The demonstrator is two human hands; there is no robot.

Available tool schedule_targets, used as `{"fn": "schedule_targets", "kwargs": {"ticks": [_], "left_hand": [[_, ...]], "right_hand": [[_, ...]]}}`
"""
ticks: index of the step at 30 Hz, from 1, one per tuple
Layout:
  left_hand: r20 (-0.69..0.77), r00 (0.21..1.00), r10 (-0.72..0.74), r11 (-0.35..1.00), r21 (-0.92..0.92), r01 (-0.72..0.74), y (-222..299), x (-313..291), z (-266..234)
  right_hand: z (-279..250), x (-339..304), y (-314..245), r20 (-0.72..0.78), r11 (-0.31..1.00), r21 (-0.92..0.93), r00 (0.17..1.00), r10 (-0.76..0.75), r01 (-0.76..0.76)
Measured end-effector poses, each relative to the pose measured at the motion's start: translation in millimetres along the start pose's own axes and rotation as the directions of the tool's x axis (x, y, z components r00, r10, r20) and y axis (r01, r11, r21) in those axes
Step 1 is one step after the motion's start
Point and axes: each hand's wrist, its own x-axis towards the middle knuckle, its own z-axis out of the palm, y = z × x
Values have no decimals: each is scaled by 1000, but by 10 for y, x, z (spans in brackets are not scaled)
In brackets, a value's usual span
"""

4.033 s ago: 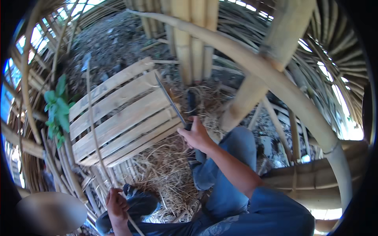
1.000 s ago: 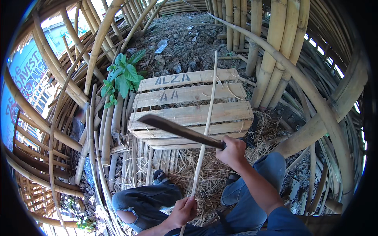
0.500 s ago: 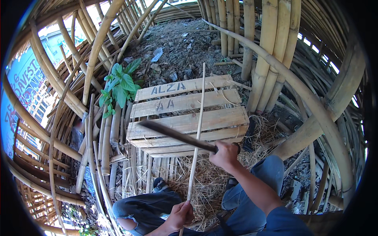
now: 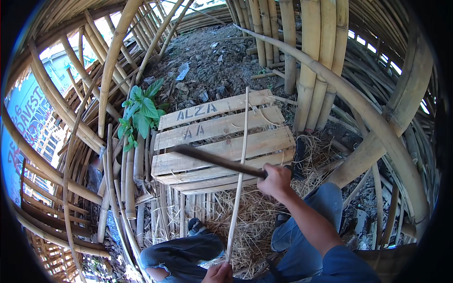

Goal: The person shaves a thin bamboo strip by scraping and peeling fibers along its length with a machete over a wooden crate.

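Note:
My left hand (image 4: 218,272), low in the picture, is closed around the lower part of a long, thin bamboo strip (image 4: 234,211). The strip slants up and away from me over a wooden slatted crate (image 4: 266,139). In my right hand (image 4: 276,180) is the handle of a machete (image 4: 210,158) with a long dark blade. The blade points to the left and crosses the strip above the crate's near slats. Whether the edge bites into the strip I cannot tell. My left fingertips are partly hidden at the lower rim.
Straw-like shavings (image 4: 250,226) cover the ground between my feet. A leafy green plant (image 4: 143,111) grows at the crate's left. Thick bamboo poles (image 4: 318,61) stand behind right, and a long curved pole (image 4: 363,111) runs along the right. Bamboo lattice encloses the left side.
My left hand has moved nearer to me, drawing the bamboo strip along under the blade. My right hand and the machete have shifted slightly to the right. The whole view has tilted a little.

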Motion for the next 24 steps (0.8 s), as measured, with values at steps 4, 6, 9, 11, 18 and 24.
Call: {"fn": "schedule_targets", "kwargs": {"ticks": [4,6,9,11,18,24], "left_hand": [[-95,982,166,986,36,-163,-399,35,-112],[-144,988,64,998,17,-62,-541,44,-223],[-105,975,-195,976,80,204,-60,-233,-50],[-134,975,-176,961,194,200,-128,-295,-110],[-230,957,-178,865,427,264,-123,-478,-191],[-53,982,-182,920,343,189,-986,-537,-971]], "right_hand": [[33,-17,78,-26,994,-52,995,98,-99],[-13,-103,-11,-34,998,-30,998,47,-48],[-66,-139,38,-10,999,-21,999,-32,32],[-26,-39,103,-28,998,-46,999,35,-36],[4,-186,131,-126,996,81,992,-17,27],[9,46,353,-127,966,-19,959,253,-257]]}}
